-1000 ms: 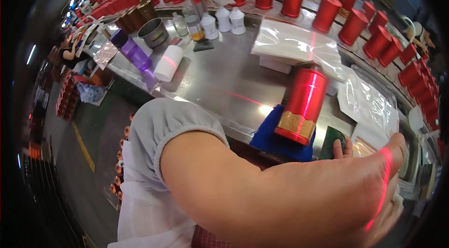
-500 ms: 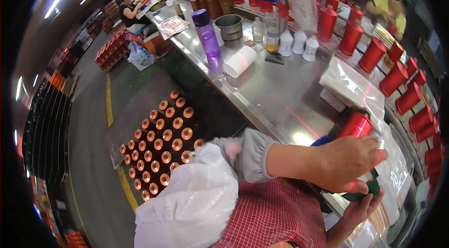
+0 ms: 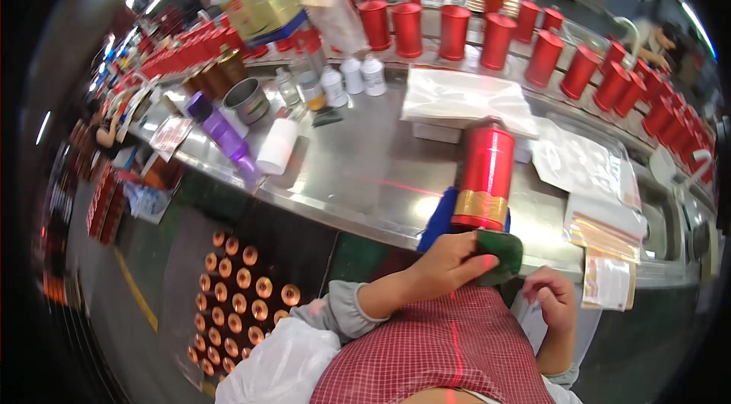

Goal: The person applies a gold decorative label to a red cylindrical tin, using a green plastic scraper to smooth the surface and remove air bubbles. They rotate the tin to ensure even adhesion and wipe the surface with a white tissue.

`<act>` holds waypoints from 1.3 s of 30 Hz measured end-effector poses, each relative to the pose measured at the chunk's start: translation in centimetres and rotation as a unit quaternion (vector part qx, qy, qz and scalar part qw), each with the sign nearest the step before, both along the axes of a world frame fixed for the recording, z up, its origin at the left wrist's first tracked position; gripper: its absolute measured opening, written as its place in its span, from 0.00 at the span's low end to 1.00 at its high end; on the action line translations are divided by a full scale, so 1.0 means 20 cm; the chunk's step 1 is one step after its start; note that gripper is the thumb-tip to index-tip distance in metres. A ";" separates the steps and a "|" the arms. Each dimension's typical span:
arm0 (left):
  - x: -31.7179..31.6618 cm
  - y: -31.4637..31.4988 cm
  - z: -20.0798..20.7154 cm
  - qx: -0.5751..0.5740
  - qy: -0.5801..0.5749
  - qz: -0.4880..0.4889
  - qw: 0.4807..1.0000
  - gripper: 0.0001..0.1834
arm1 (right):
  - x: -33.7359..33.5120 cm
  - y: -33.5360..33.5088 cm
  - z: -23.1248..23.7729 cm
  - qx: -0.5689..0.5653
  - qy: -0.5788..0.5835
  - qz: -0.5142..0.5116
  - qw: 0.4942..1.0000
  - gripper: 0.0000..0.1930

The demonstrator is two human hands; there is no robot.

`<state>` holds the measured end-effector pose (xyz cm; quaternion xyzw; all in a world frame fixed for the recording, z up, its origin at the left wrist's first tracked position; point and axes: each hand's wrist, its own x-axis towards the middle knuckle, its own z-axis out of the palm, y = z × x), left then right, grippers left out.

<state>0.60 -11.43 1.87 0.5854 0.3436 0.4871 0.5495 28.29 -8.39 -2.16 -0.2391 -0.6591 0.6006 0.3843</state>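
My left hand [image 3: 455,261] pinches a flat, dark green pad [image 3: 502,258] with rounded corners, its thumb lying over the pad's near left side. Just beyond the pad, a shiny red metal cylinder [image 3: 491,168] with a gold band lies on its side at the bench edge. A blue cloth [image 3: 438,223] shows beside and under the cylinder. To the right of the pad and apart from it, my right hand [image 3: 554,297] has loosely bent fingers, apart, with nothing visible in them.
The steel bench [image 3: 358,153] carries a white roll [image 3: 278,146], a purple bottle [image 3: 221,134], a metal pot [image 3: 246,101], white bottles and plastic bags [image 3: 464,99]. Red canisters [image 3: 454,32] line the conveyor behind. Several copper-coloured round pieces [image 3: 244,277] stand at lower left. Other people work beyond.
The view has swung to the right, so the red cylinder sits nearer the middle. Both hands were at the green pad; the right has let go and the left holds it by the cylinder's near end.
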 end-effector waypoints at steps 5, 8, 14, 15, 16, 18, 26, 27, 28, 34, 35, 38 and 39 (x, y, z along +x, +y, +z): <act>0.00 -0.03 -0.08 -0.022 -0.040 -0.013 0.999 0.16 | 0.47 -0.16 -0.80 -0.133 -0.320 -0.178 0.921 0.10; 0.02 -0.05 -0.04 -0.097 -0.100 -0.016 0.990 0.17 | 0.59 -0.28 -1.38 0.085 -0.640 -0.134 0.752 0.12; -0.02 -0.10 -0.11 -0.097 -0.086 0.115 0.985 0.18 | 0.27 -0.19 -1.31 0.029 -0.513 -0.096 0.853 0.18; -0.06 -0.08 -0.16 -0.072 -0.085 0.098 0.989 0.16 | 0.19 -0.15 -1.24 0.017 -0.481 -0.111 0.869 0.19; -0.07 -0.12 -0.18 -0.058 -0.143 0.114 0.981 0.16 | 0.11 -0.10 -1.16 0.014 -0.453 -0.108 0.885 0.20; -0.03 -0.14 -0.17 -0.031 -0.137 0.160 0.977 0.17 | -0.01 -0.03 -1.06 0.003 -0.417 -0.112 0.902 0.23; -0.09 -0.19 -0.20 -0.018 -0.109 0.218 0.970 0.17 | -0.18 0.04 -1.13 0.080 -0.382 -0.136 0.910 0.23; -0.09 -0.19 -0.19 -0.024 -0.106 0.223 0.969 0.17 | -0.16 0.03 -1.14 0.088 -0.385 -0.144 0.907 0.23; -0.09 -0.19 -0.20 -0.029 -0.103 0.227 0.968 0.17 | -0.15 0.00 -1.15 0.092 -0.384 -0.147 0.907 0.23; -0.07 -0.22 -0.20 -0.019 -0.080 0.247 0.965 0.16 | -0.33 0.10 -1.16 0.120 -0.356 -0.150 0.915 0.23; -0.05 -0.19 -0.18 -0.019 -0.078 0.238 0.968 0.15 | -0.38 0.16 -1.15 0.121 -0.349 -0.161 0.915 0.23; -0.06 -0.21 -0.20 -0.022 -0.072 0.238 0.968 0.15 | -0.49 0.29 -1.15 0.135 -0.320 -0.188 0.919 0.23; -0.07 -0.21 -0.22 -0.023 -0.067 0.237 0.969 0.15 | -0.46 0.33 -1.16 0.143 -0.309 -0.211 0.916 0.23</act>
